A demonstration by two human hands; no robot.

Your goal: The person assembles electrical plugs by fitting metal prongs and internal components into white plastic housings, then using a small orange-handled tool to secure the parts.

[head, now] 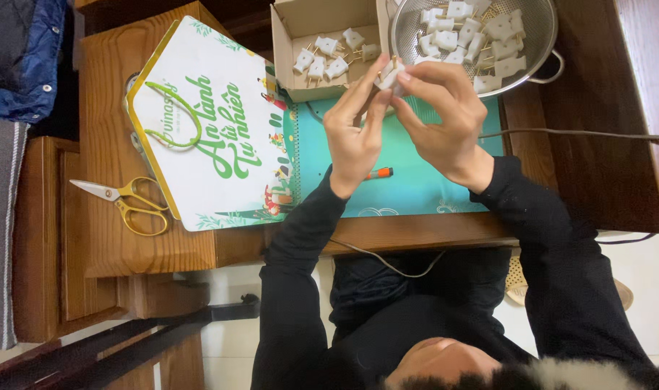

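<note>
My left hand (352, 137) and my right hand (449, 119) meet above a teal mat (416, 189) and pinch one small white two-pin plug (389, 76) between their fingertips. Just beyond the hands, an open cardboard box (290, 25) holds several white plugs (328, 56) with brass pins. To its right a metal colander (543, 32) is filled with more of the same plugs (474, 32). Both arms wear black sleeves.
A white paper bag (221, 130) with green lettering and green handles lies flat on the wooden table (597, 173). Yellow-handled scissors (127, 202) lie at its left. An orange marker (378, 173) rests on the mat. A thin cable (575, 133) runs off to the right.
</note>
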